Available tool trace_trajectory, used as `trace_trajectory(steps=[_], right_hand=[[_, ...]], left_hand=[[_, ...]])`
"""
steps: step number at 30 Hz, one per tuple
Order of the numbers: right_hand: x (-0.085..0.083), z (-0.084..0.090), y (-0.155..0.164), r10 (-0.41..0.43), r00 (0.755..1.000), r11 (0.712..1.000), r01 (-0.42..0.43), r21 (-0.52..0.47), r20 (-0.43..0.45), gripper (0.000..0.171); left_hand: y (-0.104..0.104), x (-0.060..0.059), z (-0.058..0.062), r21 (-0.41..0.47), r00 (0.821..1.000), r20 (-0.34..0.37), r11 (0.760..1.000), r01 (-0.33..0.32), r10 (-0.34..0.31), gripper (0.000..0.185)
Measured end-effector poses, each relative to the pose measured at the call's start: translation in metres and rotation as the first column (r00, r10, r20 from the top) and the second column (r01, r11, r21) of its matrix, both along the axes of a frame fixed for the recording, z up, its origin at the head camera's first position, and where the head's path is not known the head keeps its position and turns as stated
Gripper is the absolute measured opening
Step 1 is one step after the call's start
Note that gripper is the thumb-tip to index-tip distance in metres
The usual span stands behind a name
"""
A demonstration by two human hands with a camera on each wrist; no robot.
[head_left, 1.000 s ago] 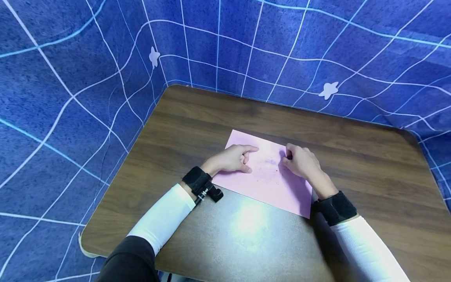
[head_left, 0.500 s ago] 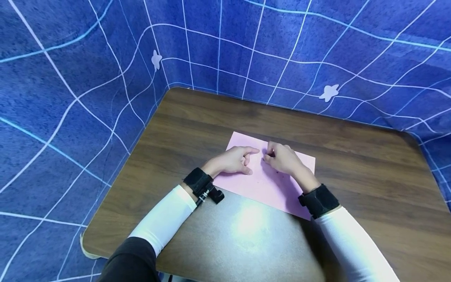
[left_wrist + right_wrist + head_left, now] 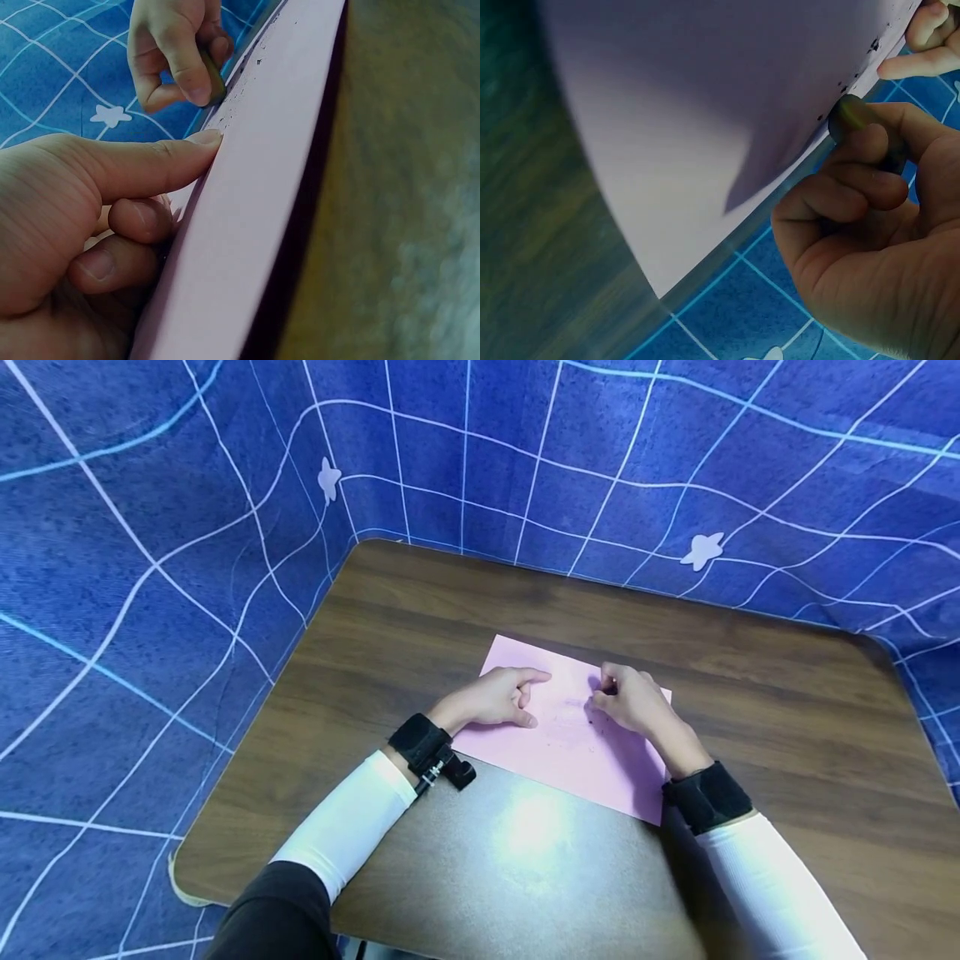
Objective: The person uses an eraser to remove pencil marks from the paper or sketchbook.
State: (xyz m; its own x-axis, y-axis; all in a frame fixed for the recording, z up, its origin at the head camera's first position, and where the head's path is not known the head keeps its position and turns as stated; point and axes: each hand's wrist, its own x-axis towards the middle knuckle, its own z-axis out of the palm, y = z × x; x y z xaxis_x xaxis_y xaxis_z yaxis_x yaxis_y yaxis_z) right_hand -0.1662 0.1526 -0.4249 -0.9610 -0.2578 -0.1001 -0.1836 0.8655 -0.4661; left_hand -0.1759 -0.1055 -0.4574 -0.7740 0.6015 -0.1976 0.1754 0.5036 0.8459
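Wood table (image 3: 420,610) carries 1 pink sheet (image 3: 577,760); your left hand (image 3: 495,697) presses it, fingers mostly straight. Only your wrist views reveal 1 eraser (image 3: 851,116) pinched in your right hand (image 3: 633,702).

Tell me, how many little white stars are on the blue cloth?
2. One star is on the cloth behind the table's far left corner; the other star is behind its far right side. More may be hidden outside the picture.

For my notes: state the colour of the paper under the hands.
Pink paper; head view shows it best.
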Motion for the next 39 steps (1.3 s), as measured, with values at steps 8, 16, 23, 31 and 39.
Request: trace_trajectory(steps=[8,16,23,31,39], right_hand=[[-0.002,0.008,-0.007,0.06,0.998,0.996,-0.059,0.069,-0.002,0.023],[-0.002,0.006,-0.039,0.12,0.992,0.993,-0.119,-0.007,0.048,0.016],[-0.003,0.002,-0.045,0.086,0.996,0.996,-0.086,-0.001,0.033,0.02],[-0.002,0.002,-0.028,0.042,0.998,0.999,-0.042,-0.005,0.036,0.022],[0.0,0.001,-0.001,-0.013,1.0,0.999,0.012,0.031,0.023,0.025]], left_hand=[[-0.001,-0.001,0.001,-0.007,1.0,-0.009,1.0,0.013,-0.013,0.081],[-0.002,0.0,-0.001,0.003,1.0,0.018,1.0,0.016,-0.016,0.081],[-0.001,-0.001,0.0,-0.001,1.0,0.004,1.0,0.017,-0.017,0.082],[0.001,0.0,0.005,-0.001,1.0,0.021,1.0,0.018,-0.018,0.081],[-0.003,-0.001,0.0,0.012,1.0,0.018,1.0,0.007,-0.007,0.082]])
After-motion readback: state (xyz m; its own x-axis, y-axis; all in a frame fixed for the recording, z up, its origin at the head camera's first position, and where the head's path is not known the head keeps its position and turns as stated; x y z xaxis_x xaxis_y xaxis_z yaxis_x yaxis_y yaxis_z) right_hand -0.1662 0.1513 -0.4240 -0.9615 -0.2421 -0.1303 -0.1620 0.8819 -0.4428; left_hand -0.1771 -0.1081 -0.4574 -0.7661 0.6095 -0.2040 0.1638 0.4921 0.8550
